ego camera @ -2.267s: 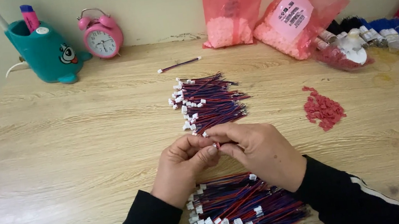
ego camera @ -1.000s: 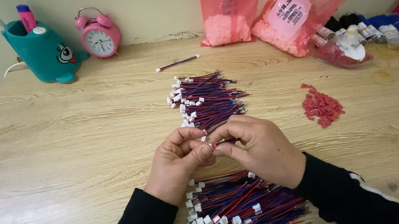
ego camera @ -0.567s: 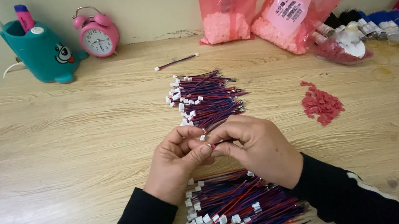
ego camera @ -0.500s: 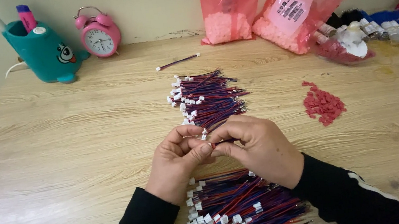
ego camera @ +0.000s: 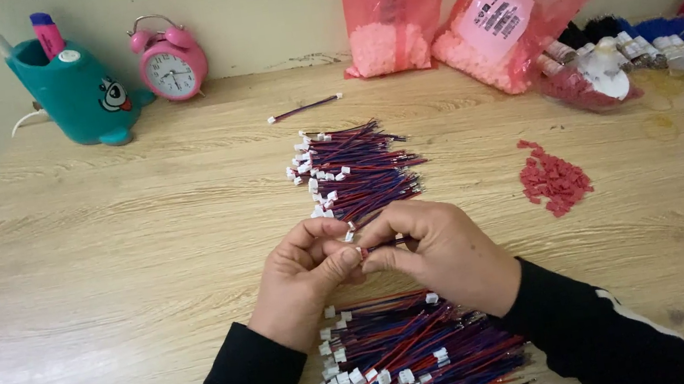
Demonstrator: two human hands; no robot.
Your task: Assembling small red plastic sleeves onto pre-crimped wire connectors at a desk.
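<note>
My left hand (ego camera: 305, 280) and my right hand (ego camera: 443, 253) meet at the middle of the wooden table (ego camera: 103, 250), fingertips pinched together on one short red-and-blue wire with a small connector (ego camera: 364, 249). A pile of the same wires with white connectors (ego camera: 357, 171) lies just beyond my hands. A second, bigger pile of wires (ego camera: 412, 354) lies under my wrists near the table's front edge. One single wire (ego camera: 305, 108) lies apart farther back.
A small heap of red pieces (ego camera: 554, 182) lies to the right. At the back stand a teal pen holder (ego camera: 73, 91), a pink alarm clock (ego camera: 171, 60), two pink plastic bags (ego camera: 459, 14) and assorted small packets (ego camera: 632, 53).
My hands have stayed together at the same spot, with only small finger movements on the wire. The view shifted slightly.
</note>
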